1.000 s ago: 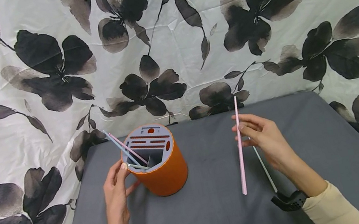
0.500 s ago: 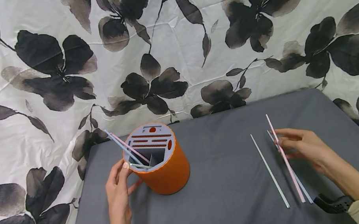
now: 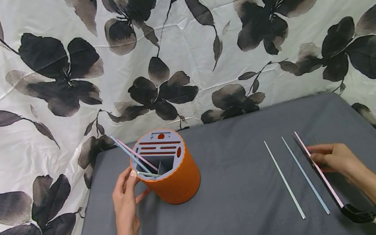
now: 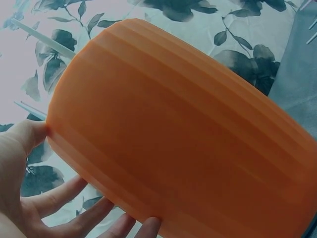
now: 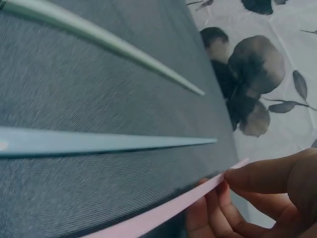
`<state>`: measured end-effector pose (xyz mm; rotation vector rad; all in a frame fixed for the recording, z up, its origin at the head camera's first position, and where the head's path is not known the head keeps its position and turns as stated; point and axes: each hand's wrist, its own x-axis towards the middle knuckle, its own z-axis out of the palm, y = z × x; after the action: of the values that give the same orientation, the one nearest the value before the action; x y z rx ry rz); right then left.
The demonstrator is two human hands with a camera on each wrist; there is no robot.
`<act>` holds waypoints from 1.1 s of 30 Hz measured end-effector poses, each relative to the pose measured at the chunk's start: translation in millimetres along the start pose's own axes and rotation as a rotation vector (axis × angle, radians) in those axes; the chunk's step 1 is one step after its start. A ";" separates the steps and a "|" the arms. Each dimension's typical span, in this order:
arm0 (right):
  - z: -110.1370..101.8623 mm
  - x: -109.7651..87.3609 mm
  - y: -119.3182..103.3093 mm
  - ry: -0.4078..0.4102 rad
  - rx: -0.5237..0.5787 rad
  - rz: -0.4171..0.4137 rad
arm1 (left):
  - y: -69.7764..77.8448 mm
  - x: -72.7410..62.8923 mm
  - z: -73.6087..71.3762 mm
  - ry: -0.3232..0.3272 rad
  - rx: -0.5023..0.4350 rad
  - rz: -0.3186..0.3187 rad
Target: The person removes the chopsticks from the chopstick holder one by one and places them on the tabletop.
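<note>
My right hand (image 3: 335,158) pinches a pink chopstick (image 3: 320,172) between thumb and fingers, low over the grey table; whether it touches the cloth I cannot tell. Left of it lie a light blue chopstick (image 3: 305,175) and a pale green chopstick (image 3: 284,180), roughly parallel and apart. On the table's left, my left hand (image 3: 124,196) holds an orange cylindrical utensil holder (image 3: 178,182), thumb at the rim and fingers along the side. Blue (image 3: 127,151), pink (image 3: 141,155) and pale green (image 3: 148,174) sticks lean in its open compartment; their lower ends are hidden.
The holder's grey top (image 3: 158,141) has several slots and round holes beside the open compartment. A grey cloth covers the table (image 3: 231,193). Behind it hangs a white floral curtain (image 3: 195,49). Black camera mounts sit on both wrists.
My right hand has moved right with the pink chopstick and lowered it near the table. The blue chopstick now shows lying separately beside the green one. My left hand stays at the holder.
</note>
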<state>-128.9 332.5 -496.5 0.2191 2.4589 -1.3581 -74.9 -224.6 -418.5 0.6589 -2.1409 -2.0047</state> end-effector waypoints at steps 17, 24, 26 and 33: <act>20.6 9.8 12.5 0.288 -0.366 -0.164 | -0.8 -0.8 -0.7 0.008 -0.013 0.003; 24.6 11.1 10.5 0.322 -0.376 -0.172 | 0.1 -0.9 -0.7 0.008 -0.002 -0.007; 24.6 10.6 10.4 0.324 -0.375 -0.170 | 0.2 -0.6 -0.6 0.006 -0.001 -0.011; 25.6 6.4 7.4 0.373 -0.361 -0.185 | 0.7 0.2 -1.0 -0.006 -0.001 -0.016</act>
<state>-127.6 314.7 -517.3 0.1732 3.0505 -0.9788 -74.8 -225.6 -417.8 0.6729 -2.1448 -2.0175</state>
